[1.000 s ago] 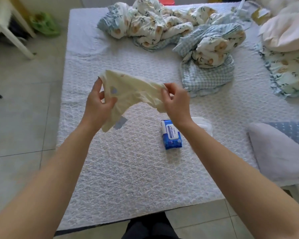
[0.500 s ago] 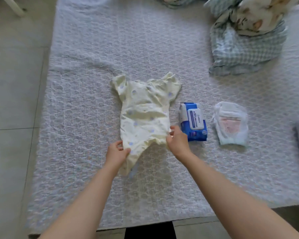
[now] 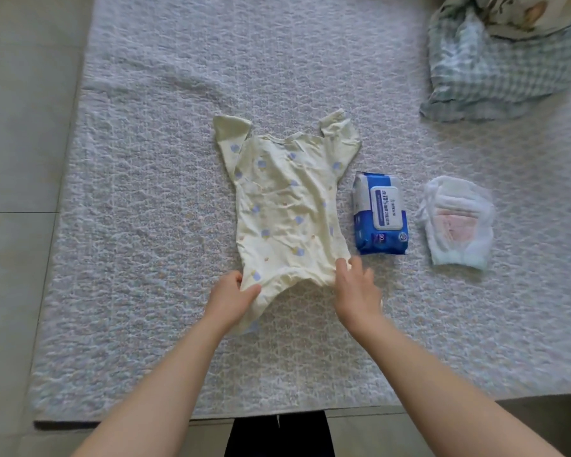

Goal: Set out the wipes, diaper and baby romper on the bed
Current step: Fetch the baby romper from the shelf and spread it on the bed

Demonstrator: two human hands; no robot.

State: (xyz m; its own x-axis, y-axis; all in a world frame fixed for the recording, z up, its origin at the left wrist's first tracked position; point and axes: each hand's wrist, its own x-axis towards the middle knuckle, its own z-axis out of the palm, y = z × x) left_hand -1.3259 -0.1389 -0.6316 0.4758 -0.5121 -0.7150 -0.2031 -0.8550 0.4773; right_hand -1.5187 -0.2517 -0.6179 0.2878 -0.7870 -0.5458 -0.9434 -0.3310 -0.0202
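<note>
A pale yellow baby romper [image 3: 285, 206] with small blue prints lies flat on the white quilted bed [image 3: 145, 159], neck away from me. My left hand [image 3: 233, 298] pinches its lower left hem. My right hand [image 3: 356, 288] is blurred, its fingers loosely spread at the romper's lower right edge, holding nothing. A blue pack of wipes [image 3: 380, 214] lies just right of the romper. Further right rests a white folded diaper [image 3: 457, 222].
A crumpled checked and floral blanket [image 3: 495, 61] lies at the bed's far right corner. Grey tiled floor [image 3: 20, 159] runs along the left side of the bed. The bed's near edge [image 3: 178, 417] is just in front of my legs.
One second ago both hands held the romper up in the air. It now lies spread on the bed. My right hand has let go of the hem; my left still pinches it.
</note>
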